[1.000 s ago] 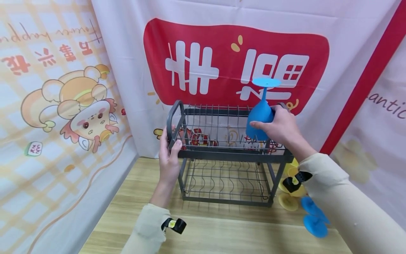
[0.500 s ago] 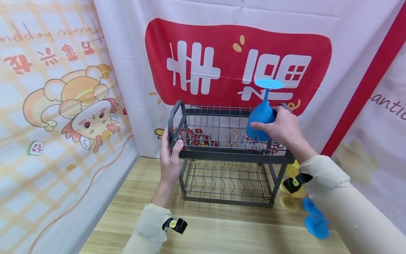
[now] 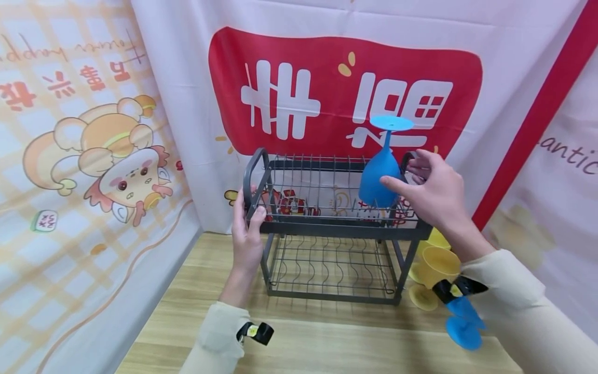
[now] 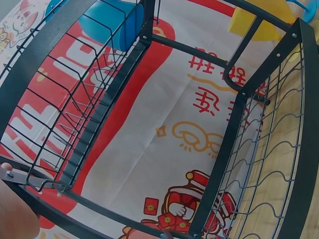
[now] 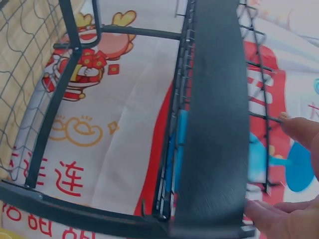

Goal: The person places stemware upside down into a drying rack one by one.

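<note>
A blue plastic goblet (image 3: 379,179) stands upside down in the right part of the upper tier of a dark grey two-tier dish rack (image 3: 345,229), its round foot on top. My right hand (image 3: 439,195) is just right of it, fingers spread, with the thumb close to the bowl. In the right wrist view the goblet's foot (image 5: 300,168) shows between thumb and fingers, and the rack hides part of the bowl. My left hand (image 3: 247,239) grips the rack's left end at the frame below the handle. The left wrist view shows the bowl (image 4: 112,22) behind the wires.
Yellow goblets (image 3: 439,267) and blue goblets (image 3: 462,332) lie on the wooden table (image 3: 327,337) right of the rack, partly behind my right wrist. A printed cloth (image 3: 187,104) hangs close behind the rack and along the left.
My right hand has let go of the goblet and moved a little to the right, its fingers spreading. The goblet stays in the rack; my left hand keeps its grip.
</note>
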`<control>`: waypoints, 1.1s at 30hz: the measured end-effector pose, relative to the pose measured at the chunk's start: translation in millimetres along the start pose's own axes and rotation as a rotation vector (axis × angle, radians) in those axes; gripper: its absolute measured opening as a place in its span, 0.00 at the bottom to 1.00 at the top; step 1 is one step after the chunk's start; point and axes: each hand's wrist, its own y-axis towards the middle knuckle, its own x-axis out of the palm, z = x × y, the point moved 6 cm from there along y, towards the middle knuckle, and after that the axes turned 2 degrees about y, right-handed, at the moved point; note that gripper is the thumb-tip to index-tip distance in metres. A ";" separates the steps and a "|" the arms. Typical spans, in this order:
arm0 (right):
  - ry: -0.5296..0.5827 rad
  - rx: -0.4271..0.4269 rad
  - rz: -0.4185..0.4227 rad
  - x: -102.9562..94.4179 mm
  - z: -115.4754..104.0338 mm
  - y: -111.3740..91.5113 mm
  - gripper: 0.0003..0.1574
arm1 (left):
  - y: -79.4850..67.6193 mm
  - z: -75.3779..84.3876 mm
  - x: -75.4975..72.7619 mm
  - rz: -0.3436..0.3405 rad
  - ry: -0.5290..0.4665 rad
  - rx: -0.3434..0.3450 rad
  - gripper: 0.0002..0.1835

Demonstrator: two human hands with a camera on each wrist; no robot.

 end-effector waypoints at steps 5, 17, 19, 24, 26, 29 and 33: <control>0.072 -0.009 0.093 -24.5 7.6 -12.0 0.60 | 0.9 -1.0 -0.7 -0.006 -0.005 0.004 0.32; -0.041 0.037 0.137 -66.3 59.4 -37.2 0.55 | 0.7 -0.5 0.1 -0.010 -0.010 0.000 0.32; -0.065 0.044 0.133 -70.6 71.6 -42.7 0.55 | 0.1 -0.5 1.0 -0.012 -0.009 0.002 0.32; -0.108 0.082 0.124 -79.6 113.4 -57.9 0.56 | -0.5 -1.0 2.8 -0.012 -0.007 0.005 0.32; -0.112 0.095 0.111 -81.1 132.0 -64.9 0.57 | -0.5 -1.0 2.9 -0.010 -0.008 0.003 0.32; -0.134 0.129 0.080 -81.2 157.2 -75.9 0.59 | 0.0 -0.6 2.4 -0.010 -0.011 0.001 0.32; -0.154 0.198 0.043 -79.3 186.2 -89.0 0.62 | 0.3 -0.7 1.1 -0.002 -0.016 0.003 0.32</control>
